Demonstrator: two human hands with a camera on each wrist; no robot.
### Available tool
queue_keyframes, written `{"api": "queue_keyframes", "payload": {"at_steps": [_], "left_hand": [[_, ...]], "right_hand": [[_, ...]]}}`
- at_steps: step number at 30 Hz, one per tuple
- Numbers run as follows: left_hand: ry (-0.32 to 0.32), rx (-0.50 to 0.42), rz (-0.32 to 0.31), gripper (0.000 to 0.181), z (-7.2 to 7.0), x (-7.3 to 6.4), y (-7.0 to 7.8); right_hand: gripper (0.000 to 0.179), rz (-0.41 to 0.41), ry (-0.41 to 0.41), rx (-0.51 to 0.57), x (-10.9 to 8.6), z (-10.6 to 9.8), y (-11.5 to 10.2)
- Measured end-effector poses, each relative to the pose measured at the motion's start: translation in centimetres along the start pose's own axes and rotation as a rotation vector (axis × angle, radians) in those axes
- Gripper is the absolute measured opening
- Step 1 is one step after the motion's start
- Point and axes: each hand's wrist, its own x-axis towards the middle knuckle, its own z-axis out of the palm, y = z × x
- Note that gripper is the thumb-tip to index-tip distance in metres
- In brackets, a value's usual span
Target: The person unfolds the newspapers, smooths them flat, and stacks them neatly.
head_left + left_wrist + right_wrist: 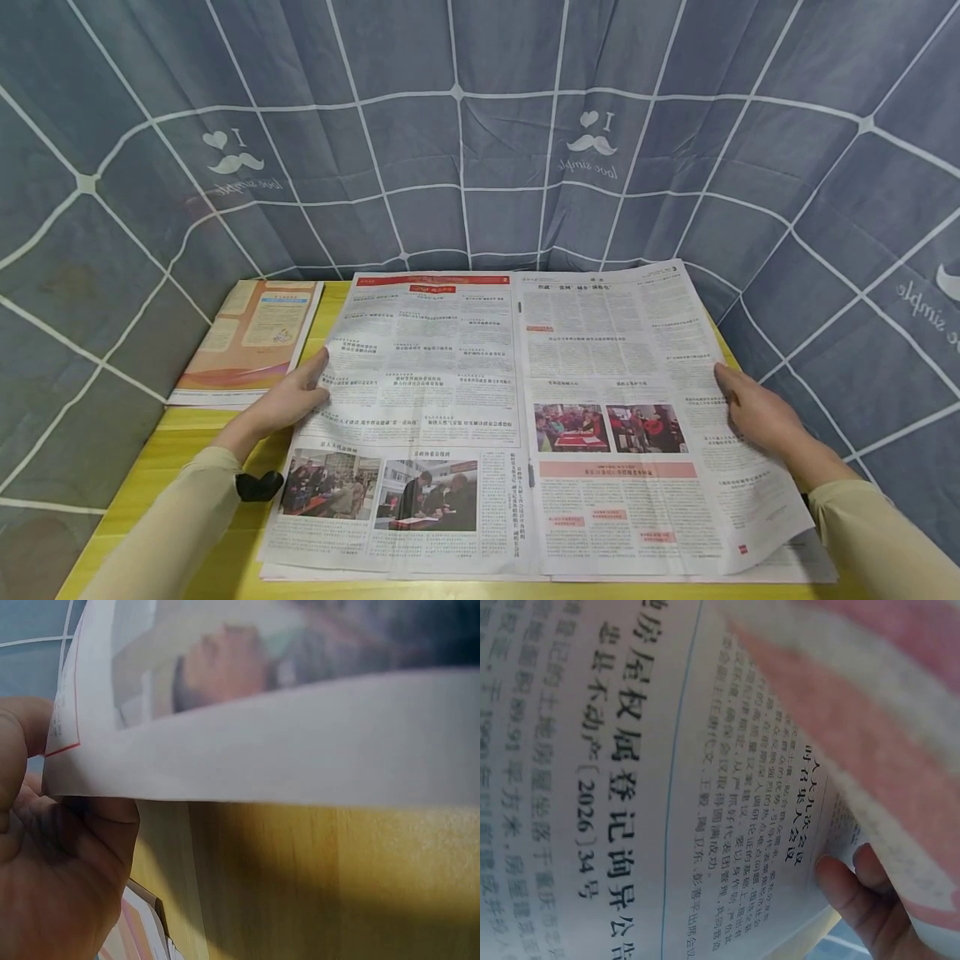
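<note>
A newspaper lies spread wide in front of me, its two pages covered in columns of print and colour photos. My left hand pinches the left margin; in the left wrist view the thumb and curled fingers meet at the sheet's edge. At the opposite margin, my right hand grips the right page, which bows upward along that side. The right wrist view shows its fingers among parted sheets, with another printed page beneath. More sheets show under the newspaper's front edge.
An orange-and-white printed booklet lies at the back left of the yellow wood-grain table. Grey-blue curtain with white grid lines surrounds the back and sides. A black band sits at the left wrist.
</note>
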Motion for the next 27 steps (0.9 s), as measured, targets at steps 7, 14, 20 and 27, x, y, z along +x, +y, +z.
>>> {"api": "queue_keyframes", "payload": {"at_steps": [7,14,20,27], "left_hand": [[-0.023,0.017,0.002,0.081,0.12,0.30,-0.41],[-0.026,0.047,0.008,0.084,0.48,0.54,-0.34],[-0.030,0.066,0.010,0.083,0.70,0.66,-0.26],[-0.036,0.100,-0.012,0.082,0.69,0.78,-0.31]], "right_hand": [[0.057,0.010,-0.016,-0.013,0.14,0.06,0.02],[0.056,-0.003,-0.011,-0.031,0.14,0.40,0.20],[0.055,-0.001,-0.017,-0.039,0.35,0.54,0.34],[0.055,0.010,-0.029,-0.050,0.48,0.71,0.44]]}}
